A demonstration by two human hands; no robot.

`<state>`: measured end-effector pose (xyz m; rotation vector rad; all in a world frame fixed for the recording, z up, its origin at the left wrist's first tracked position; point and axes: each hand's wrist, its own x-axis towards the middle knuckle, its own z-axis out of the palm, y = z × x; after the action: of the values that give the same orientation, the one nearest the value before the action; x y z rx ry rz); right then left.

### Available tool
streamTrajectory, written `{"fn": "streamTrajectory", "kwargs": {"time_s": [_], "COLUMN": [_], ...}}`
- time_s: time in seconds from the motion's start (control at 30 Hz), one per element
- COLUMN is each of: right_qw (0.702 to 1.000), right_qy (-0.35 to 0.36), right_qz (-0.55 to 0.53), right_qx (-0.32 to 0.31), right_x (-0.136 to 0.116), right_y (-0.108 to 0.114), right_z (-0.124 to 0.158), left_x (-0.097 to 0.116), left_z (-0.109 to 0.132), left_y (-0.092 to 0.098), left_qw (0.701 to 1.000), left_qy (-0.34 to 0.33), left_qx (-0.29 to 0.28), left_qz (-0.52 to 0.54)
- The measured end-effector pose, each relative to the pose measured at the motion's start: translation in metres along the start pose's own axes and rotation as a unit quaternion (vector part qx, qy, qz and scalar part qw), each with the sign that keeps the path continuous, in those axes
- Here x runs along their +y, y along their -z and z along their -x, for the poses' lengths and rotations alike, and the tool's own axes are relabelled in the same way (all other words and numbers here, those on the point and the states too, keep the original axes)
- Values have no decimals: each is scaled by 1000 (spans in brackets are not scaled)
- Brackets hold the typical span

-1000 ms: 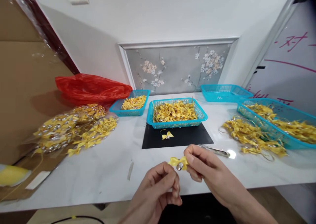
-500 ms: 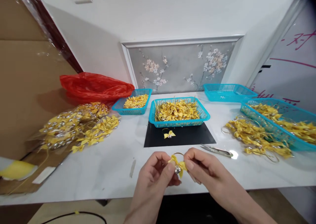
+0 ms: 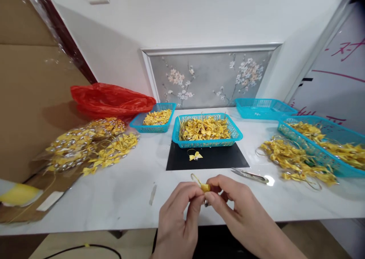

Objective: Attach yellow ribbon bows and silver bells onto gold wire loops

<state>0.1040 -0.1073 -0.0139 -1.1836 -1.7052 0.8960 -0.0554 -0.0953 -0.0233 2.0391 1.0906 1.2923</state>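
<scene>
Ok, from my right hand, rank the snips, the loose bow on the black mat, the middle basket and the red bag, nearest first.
1. Snips, just beyond the right hand.
2. Loose bow, on the black mat.
3. Middle basket, behind the mat.
4. Red bag, far left.

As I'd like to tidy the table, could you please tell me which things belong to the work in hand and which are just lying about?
In hand: yellow bow, pinched between left hand and right hand.
Lying about: thread snips, red plastic bag, far blue basket, lone bow on black mat.
</scene>
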Motion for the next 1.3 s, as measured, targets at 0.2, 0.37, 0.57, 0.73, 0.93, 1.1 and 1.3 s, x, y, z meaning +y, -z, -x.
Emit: {"fn": "streamTrajectory", "kwargs": {"time_s": [0.2, 0.37, 0.57, 0.73, 0.93, 1.1, 1.3], "right_qw": [1000, 997, 985, 964, 954, 939, 916], "right_qy": [-13, 22, 86, 153, 174, 191, 213], "right_qz": [12, 8, 40, 153, 197, 229, 265], "right_qx": [-20, 69, 142, 155, 147, 173, 213], "right_x": [-3, 1, 5, 7, 8, 9, 11], "right_y": [0, -11, -24, -23, -27, -28, -33], "right_z": [-1, 0, -1, 0, 1, -2, -6], "left_x": [0, 10, 12, 4, 5, 0, 4], "left_z": [1, 2, 3, 6, -2, -2, -5], "left_y": [2, -1, -4, 7, 10, 1, -5], "left_qw": [1000, 944, 908, 995, 988, 992, 998], "left_qy": [-10, 227, 278, 45, -138, -110, 40], "left_qx": [-14, -12, -9, 4, -33, 6, 25], "left_qz": [23, 237, 313, 86, -53, -54, 36]}}
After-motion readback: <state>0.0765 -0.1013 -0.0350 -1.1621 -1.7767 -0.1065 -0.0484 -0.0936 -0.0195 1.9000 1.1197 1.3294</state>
